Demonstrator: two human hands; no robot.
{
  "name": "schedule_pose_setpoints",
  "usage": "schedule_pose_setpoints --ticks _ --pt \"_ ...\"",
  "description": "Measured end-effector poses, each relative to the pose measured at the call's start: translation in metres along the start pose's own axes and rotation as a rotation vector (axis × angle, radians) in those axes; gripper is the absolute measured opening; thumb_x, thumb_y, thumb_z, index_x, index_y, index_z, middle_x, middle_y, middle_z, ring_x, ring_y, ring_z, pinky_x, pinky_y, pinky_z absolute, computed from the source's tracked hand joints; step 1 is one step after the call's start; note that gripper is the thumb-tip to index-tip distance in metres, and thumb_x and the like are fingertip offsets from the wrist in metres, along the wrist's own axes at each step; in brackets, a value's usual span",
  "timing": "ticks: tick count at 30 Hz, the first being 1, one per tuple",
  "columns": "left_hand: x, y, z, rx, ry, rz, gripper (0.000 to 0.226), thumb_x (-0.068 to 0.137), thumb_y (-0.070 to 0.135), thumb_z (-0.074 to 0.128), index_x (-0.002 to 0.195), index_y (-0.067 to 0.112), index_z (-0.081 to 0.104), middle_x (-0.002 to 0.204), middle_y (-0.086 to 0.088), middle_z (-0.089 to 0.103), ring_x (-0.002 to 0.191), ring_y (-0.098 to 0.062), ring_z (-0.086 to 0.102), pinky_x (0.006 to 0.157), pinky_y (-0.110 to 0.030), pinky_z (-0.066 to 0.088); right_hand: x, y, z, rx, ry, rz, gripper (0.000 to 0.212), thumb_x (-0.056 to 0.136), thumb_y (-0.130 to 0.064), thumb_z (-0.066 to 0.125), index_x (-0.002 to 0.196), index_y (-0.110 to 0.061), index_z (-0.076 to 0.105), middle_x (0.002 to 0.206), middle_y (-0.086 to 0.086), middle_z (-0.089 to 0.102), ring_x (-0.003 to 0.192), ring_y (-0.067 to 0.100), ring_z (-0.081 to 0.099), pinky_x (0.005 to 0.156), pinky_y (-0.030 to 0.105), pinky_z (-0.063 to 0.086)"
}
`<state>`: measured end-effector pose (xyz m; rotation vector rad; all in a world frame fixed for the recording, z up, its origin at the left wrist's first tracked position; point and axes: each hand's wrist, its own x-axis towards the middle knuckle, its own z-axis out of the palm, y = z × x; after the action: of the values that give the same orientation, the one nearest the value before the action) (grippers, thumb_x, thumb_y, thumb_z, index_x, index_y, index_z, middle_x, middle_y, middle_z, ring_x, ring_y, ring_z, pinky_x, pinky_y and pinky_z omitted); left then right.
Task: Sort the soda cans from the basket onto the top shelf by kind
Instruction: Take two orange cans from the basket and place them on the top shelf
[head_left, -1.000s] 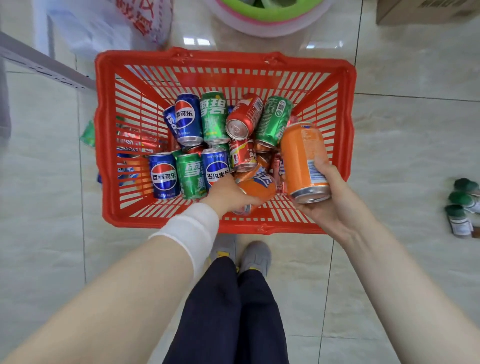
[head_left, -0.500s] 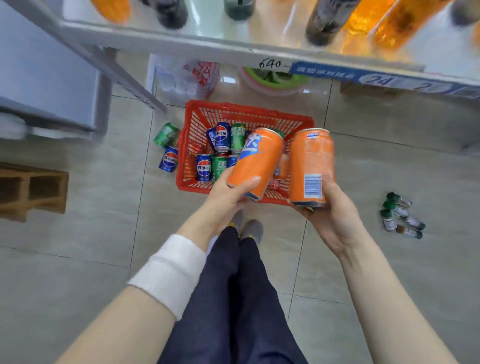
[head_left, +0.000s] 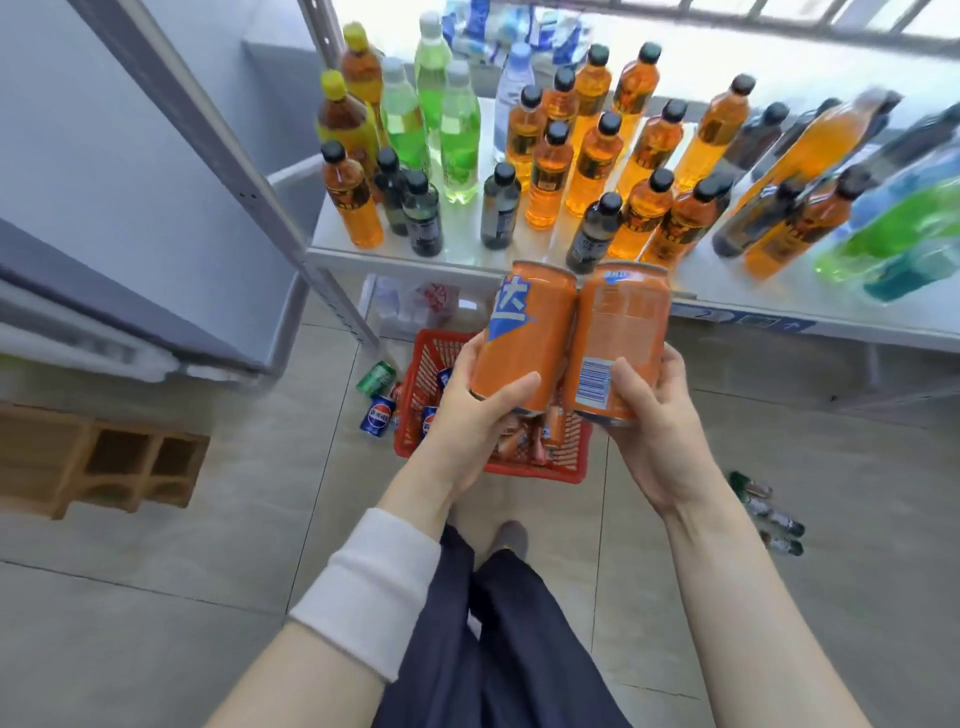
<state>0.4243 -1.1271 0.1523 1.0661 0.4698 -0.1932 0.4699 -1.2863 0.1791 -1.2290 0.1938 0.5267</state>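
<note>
Held side by side and touching, the left Fanta can (head_left: 524, 338) and right Fanta can (head_left: 621, 332) hang above the basket (head_left: 545, 474) on the floor (head_left: 208, 597). Bottles (head_left: 550, 176) stand on the shelf (head_left: 467, 260) at 12 o'clock. A Sprite can (head_left: 376, 378) and a Pepsi can (head_left: 378, 414) lie at the basket's 9 o'clock.

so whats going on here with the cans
A person stands over a red basket on the floor, holding two orange soda cans upright in front of a shelf crowded with drink bottles. The left hand grips the blue-logo can; the right hand grips the barcode-side can, the two touching. More cans sit in the basket, and a green can and a Pepsi can lie beside it.
</note>
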Motion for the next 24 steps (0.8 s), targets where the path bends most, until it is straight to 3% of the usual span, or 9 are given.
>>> schedule_pose_setpoints --ticks 3,6,8,11,14,17,21,24 --pt "-0.011 0.03 0.003 0.02 -0.019 0.077 0.082 0.056 0.034 0.08 0.128 0.031 0.039 0.127 -0.011 0.053 0.111 -0.026 0.06 0.092 -0.042 0.05 -0.01 -0.022 0.027 -0.078 0.017 -0.1 0.114 0.036 -0.058 0.086 0.129 -0.022 0.03 0.09 -0.012 0.072 0.086 0.011 0.069 0.07 0.025 0.054" --pt "-0.02 0.061 -0.001 -0.03 -0.048 0.16 0.096 0.049 0.048 0.086 0.13 0.026 0.037 0.119 -0.005 0.062 0.108 -0.024 0.062 0.091 -0.04 0.05 -0.019 -0.037 0.056 -0.116 0.039 -0.179 0.114 0.039 -0.062 0.084 0.132 -0.024 0.029 0.101 -0.005 0.069 0.097 0.017 0.066 0.086 0.037 0.052" --pt "-0.026 0.083 -0.008 -0.067 -0.062 0.205 0.092 0.049 0.054 0.084 0.125 0.028 0.039 0.11 0.001 0.068 0.105 -0.023 0.064 0.09 -0.041 0.049 -0.025 -0.044 0.077 -0.141 0.045 -0.232 0.111 0.042 -0.064 0.081 0.132 -0.026 0.028 0.105 -0.005 0.068 0.103 0.019 0.064 0.091 0.039 0.05" --pt "-0.036 0.116 -0.022 -0.042 -0.09 0.267 0.086 0.05 0.056 0.082 0.12 0.032 0.039 0.107 0.004 0.07 0.106 -0.026 0.064 0.093 -0.048 0.047 -0.029 -0.057 0.109 -0.161 0.025 -0.296 0.093 0.052 -0.063 0.076 0.128 -0.034 0.03 0.107 -0.005 0.068 0.104 0.019 0.065 0.087 0.035 0.052" --pt "-0.044 0.149 -0.037 0.022 -0.085 0.356 0.093 0.048 0.058 0.081 0.124 0.03 0.034 0.102 0.011 0.071 0.1 -0.015 0.067 0.087 -0.037 0.052 -0.028 -0.066 0.136 -0.116 -0.039 -0.314 0.062 0.075 -0.047 0.067 0.124 -0.036 0.031 0.101 -0.006 0.07 0.097 0.016 0.067 0.085 0.033 0.051" --pt "-0.045 0.176 -0.053 0.087 -0.083 0.416 0.094 0.048 0.057 0.082 0.124 0.032 0.032 0.101 0.013 0.071 0.097 -0.011 0.067 0.087 -0.036 0.051 -0.025 -0.074 0.159 -0.181 -0.085 -0.342 0.07 0.069 -0.052 0.071 0.124 -0.039 0.03 0.107 0.0 0.07 0.099 0.017 0.067 0.081 0.026 0.053" --pt "-0.038 0.2 -0.065 0.163 -0.067 0.458 0.077 0.059 0.041 0.077 0.124 0.037 0.035 0.107 0.008 0.069 0.103 -0.015 0.065 0.086 -0.034 0.052 -0.021 -0.091 0.18 -0.301 -0.077 -0.406 0.068 0.07 -0.03 0.067 0.131 -0.018 0.041 0.1 -0.001 0.069 0.088 0.01 0.069 0.069 0.018 0.053" --pt "-0.026 0.218 -0.068 0.25 -0.053 0.486 0.086 0.061 0.043 0.075 0.135 0.031 0.033 0.117 0.003 0.064 0.108 -0.015 0.063 0.089 -0.034 0.052 -0.012 -0.105 0.19 -0.356 -0.083 -0.429 0.065 0.065 -0.026 0.069 0.124 -0.02 0.042 0.101 -0.002 0.067 0.085 0.006 0.068 0.065 0.015 0.052"
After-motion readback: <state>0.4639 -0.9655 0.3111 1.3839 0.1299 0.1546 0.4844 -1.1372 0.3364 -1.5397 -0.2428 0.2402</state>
